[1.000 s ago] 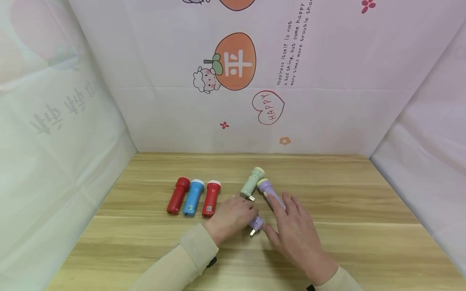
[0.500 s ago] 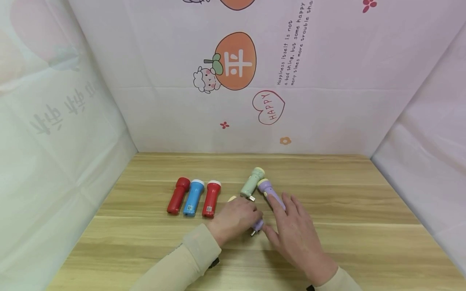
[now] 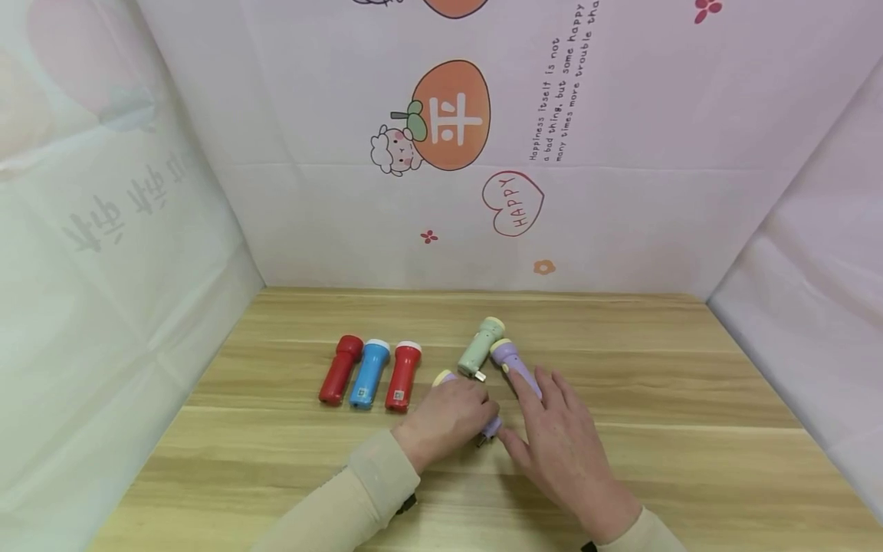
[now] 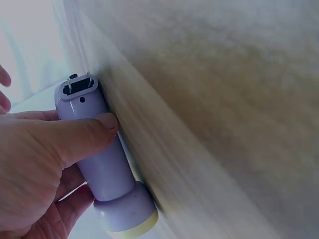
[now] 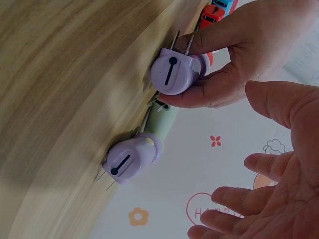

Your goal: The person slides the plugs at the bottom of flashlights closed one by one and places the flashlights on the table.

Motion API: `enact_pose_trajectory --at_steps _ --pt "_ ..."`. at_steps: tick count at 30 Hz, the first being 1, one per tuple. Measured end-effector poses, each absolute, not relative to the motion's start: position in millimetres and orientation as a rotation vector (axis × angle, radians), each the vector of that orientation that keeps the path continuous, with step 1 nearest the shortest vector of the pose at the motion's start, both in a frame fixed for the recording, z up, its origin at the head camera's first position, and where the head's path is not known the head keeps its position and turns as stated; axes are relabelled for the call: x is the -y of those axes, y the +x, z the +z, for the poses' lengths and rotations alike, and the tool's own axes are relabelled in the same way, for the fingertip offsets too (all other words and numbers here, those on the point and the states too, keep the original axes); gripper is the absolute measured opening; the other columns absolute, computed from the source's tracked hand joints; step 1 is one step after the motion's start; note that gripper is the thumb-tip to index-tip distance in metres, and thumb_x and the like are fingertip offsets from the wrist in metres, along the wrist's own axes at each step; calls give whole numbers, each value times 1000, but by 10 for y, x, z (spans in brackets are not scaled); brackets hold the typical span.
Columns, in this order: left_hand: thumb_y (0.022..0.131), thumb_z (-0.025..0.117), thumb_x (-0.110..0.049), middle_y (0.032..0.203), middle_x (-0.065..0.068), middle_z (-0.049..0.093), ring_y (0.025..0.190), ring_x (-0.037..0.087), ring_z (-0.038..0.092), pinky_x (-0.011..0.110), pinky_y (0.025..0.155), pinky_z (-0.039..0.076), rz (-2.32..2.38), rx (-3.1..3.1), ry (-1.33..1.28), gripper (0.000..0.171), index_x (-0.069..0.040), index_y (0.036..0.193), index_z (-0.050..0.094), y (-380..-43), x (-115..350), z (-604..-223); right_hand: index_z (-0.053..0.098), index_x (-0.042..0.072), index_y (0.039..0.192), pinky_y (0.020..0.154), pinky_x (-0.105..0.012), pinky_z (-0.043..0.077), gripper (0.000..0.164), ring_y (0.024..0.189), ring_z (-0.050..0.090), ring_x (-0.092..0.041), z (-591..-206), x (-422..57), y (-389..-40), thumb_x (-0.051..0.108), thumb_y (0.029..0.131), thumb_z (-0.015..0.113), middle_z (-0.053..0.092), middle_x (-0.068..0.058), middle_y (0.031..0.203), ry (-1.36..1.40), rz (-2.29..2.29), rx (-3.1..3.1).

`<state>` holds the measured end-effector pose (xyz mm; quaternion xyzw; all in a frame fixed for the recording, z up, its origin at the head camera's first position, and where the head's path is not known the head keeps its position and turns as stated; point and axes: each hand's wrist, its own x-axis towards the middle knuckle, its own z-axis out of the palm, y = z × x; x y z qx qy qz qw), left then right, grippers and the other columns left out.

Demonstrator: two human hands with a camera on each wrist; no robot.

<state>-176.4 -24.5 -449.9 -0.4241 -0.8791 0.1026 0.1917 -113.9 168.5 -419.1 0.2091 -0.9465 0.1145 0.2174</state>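
My left hand (image 3: 448,422) grips a purple flashlight (image 4: 109,174) on the wooden table, thumb on one side and fingers on the other. Metal plug prongs (image 5: 182,44) stick out at its tail, and its yellow-rimmed head points away from me. Most of its body is hidden under the hand in the head view. The right hand (image 3: 562,445) hovers with fingers extended beside a second purple flashlight (image 3: 516,362). In the right wrist view its fingers stand apart from that flashlight. A pale green flashlight (image 3: 481,349) lies just beyond, its prongs also out.
To the left lie a dark red flashlight (image 3: 341,371), a blue one (image 3: 370,376) and a red one with a white rim (image 3: 403,377), roughly parallel. Printed white cloth (image 3: 310,222) walls the table at the back and both sides.
My left hand has rolled the purple flashlight slightly and shifted a little right. More of its yellow rim shows now. The right hand stays almost still.
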Motion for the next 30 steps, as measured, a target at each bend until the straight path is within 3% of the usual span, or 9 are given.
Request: enact_pose_trajectory --at_steps 17,30 --pt "95 76 -14 109 -5 72 97 12 70 28 91 58 186 2537 -1191 21 -20 116 73 -1767 330 -4485 54 4 147 110 -60 45 75 129 56 -54 -4190 -1675 -1123 36 86 83 58 -33 139 584 315 2630" --pt "99 73 -14 120 -5 70 105 13 68 29 94 57 109 2561 -1186 32 -18 129 65 -1730 444 -4358 55 4 146 109 -61 46 75 127 57 -54 -4181 -1666 -1122 35 85 85 59 -33 139 586 333 2625"
